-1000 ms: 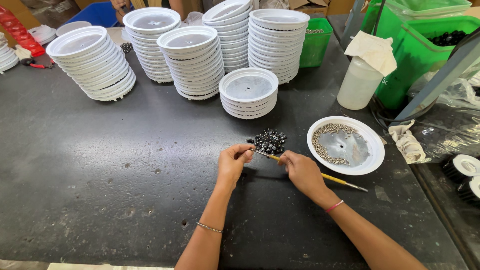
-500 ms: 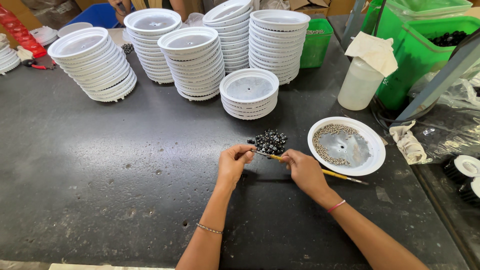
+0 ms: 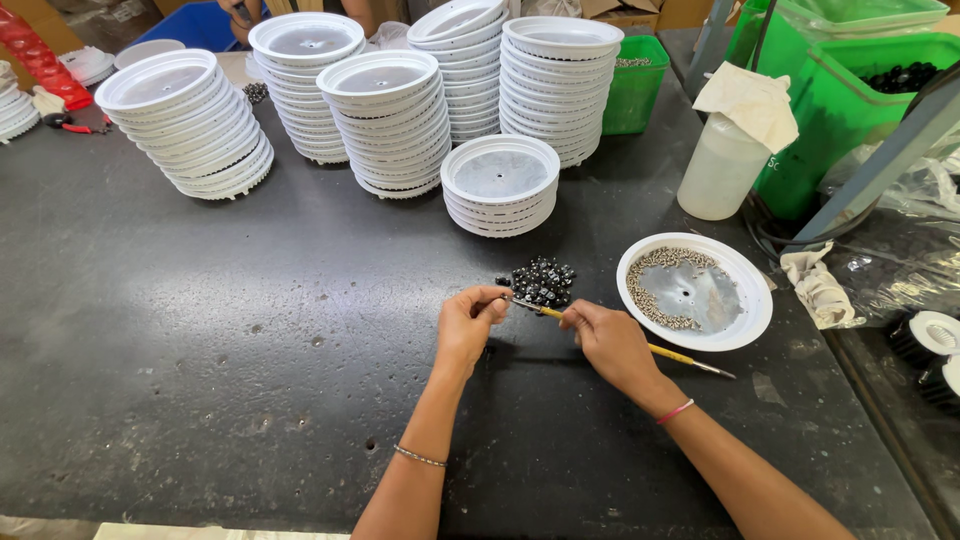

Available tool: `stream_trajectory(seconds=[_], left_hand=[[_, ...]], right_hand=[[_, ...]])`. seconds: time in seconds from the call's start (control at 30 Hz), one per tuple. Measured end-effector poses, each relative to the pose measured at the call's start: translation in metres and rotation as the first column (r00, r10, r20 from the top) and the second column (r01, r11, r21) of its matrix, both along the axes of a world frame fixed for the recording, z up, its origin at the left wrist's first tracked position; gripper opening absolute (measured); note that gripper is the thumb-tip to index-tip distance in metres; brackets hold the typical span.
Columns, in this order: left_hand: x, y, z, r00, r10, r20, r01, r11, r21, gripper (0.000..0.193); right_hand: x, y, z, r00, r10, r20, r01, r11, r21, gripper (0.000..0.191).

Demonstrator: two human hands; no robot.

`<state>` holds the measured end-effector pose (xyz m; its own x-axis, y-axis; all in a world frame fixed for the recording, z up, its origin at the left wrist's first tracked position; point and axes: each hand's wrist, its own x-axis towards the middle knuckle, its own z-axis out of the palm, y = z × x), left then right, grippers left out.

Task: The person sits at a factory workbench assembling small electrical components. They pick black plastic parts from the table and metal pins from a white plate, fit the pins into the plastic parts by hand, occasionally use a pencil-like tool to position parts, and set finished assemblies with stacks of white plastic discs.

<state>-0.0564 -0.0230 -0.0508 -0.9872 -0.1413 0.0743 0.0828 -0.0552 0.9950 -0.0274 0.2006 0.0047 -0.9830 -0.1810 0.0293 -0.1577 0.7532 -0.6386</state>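
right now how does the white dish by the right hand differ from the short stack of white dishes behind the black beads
The single dish lies alone and holds a ring of small silvery pieces; the short stack is several dishes high, its top one empty. The single dish sits right of the black beads, the stack behind them. Both are round, white, on the dark table.

Head camera, looking steeply down, close over table (image 3: 200, 380).
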Motion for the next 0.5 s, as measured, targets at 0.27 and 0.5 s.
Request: stream_trajectory(seconds=[0.27, 0.5], left_hand=[[-0.0009, -0.0034, -0.0025, 1.0, 0.019, -0.019, -0.019, 1.0, -0.022, 0.019], [-0.0013, -0.0018, -0.0053, 1.0, 0.002, -0.011, -0.002, 1.0, -0.008, 0.019]], right_hand=[[-0.0012, -0.0006, -0.0067, 0.937, 0.092, -0.336, -0.154, 0.975, -0.163, 0.017], [-0.0029, 0.0004, -0.0012, 0.977, 0.076, -0.2, -0.099, 0.989, -0.111, 0.011]])
